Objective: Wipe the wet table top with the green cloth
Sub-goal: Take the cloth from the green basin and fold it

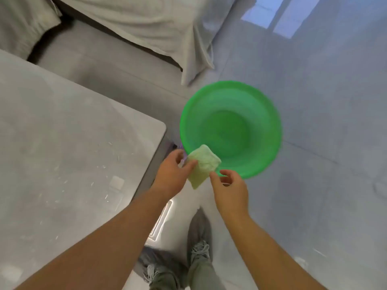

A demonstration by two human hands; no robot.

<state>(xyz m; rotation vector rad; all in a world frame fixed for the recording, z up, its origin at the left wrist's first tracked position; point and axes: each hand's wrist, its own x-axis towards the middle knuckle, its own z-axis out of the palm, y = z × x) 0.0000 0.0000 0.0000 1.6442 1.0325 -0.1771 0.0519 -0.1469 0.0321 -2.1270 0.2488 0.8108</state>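
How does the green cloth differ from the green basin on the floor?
The green cloth is pale yellowish green; the green basin is bright, saturated green. The cloth is folded and roughly square; the basin is round. The cloth is held up between the left hand and the right hand; the basin sits on the floor. Both are green.

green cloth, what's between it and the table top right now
In the head view, only the left hand lies between the green cloth and the table top, gripping the cloth's edge just off the table's corner.
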